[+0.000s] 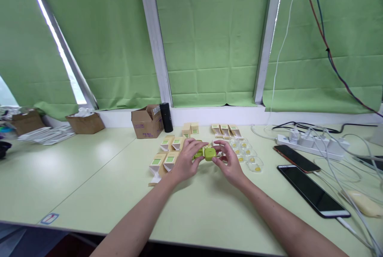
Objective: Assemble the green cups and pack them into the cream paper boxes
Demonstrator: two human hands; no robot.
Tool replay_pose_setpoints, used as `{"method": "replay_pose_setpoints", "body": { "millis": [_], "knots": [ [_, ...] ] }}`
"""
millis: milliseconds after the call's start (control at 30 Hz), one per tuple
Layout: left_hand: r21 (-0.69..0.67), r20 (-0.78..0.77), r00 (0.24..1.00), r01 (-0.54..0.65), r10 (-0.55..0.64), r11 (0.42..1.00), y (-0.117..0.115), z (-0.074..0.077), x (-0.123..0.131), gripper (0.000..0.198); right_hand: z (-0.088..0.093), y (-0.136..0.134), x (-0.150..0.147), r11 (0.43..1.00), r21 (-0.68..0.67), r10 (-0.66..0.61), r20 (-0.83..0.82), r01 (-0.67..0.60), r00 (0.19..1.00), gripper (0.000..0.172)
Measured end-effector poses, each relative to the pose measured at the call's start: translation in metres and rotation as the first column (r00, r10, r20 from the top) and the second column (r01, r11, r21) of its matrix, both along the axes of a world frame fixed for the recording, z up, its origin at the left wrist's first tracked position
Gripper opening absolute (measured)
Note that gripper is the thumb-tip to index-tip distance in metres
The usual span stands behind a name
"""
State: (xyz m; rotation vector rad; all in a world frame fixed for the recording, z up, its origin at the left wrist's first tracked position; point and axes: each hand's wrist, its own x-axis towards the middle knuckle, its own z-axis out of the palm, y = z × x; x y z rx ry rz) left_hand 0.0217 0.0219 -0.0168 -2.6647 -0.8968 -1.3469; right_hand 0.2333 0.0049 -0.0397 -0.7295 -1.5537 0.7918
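Head view: both hands were on the small green case (210, 153), held just above the table (89, 169), between the small cartons (169, 160) to the left and the clear trays (254, 164) to the right. The left hand (187, 161) was curled around its left part and the right hand (229, 161) pinched the right end. Looked like two-handed work on the case; couldn't tell if it was hinged open. Any further move called for a steady pinch, clear of the cartons.
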Motion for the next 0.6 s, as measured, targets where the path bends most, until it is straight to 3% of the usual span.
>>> {"method": "replay_pose_setpoints", "body": {
  "millis": [167,267,367,433,500,600],
  "knots": [
    [0.074,-0.134,0.991,-0.016,0.026,0.997,-0.007,0.002,0.005,0.064,-0.001,-0.001,-0.003,1.0,-0.014,-0.002,-0.003,0.002,1.0,0.046],
    [0.062,-0.152,0.988,0.02,-0.01,0.998,-0.009,0.001,0.008,0.061,-0.001,-0.001,-0.005,1.0,-0.017,0.0,0.005,0.0,1.0,0.045],
    [-0.008,-0.056,0.998,0.036,-0.036,0.999,-0.006,-0.001,0.009,0.052,-0.003,0.004,-0.003,1.0,0.003,-0.02,0.021,0.02,1.0,0.038],
    [-0.103,0.071,0.997,0.027,-0.02,0.994,-0.001,-0.003,0.008,0.047,-0.005,0.009,0.001,0.992,0.06,-0.12,0.081,0.115,0.989,0.029],
    [-0.237,0.22,0.975,0.022,0.031,0.971,0.006,-0.006,0.007,0.046,-0.008,0.014,0.005,0.955,0.179,-0.276,0.248,0.236,0.929,0.018],
    [-0.434,0.418,0.901,0.087,0.115,0.897,0.016,-0.011,0.005,0.048,-0.012,0.018,0.006,0.909,0.36,-0.398,0.591,0.213,0.701,0.023]
  ]
}}
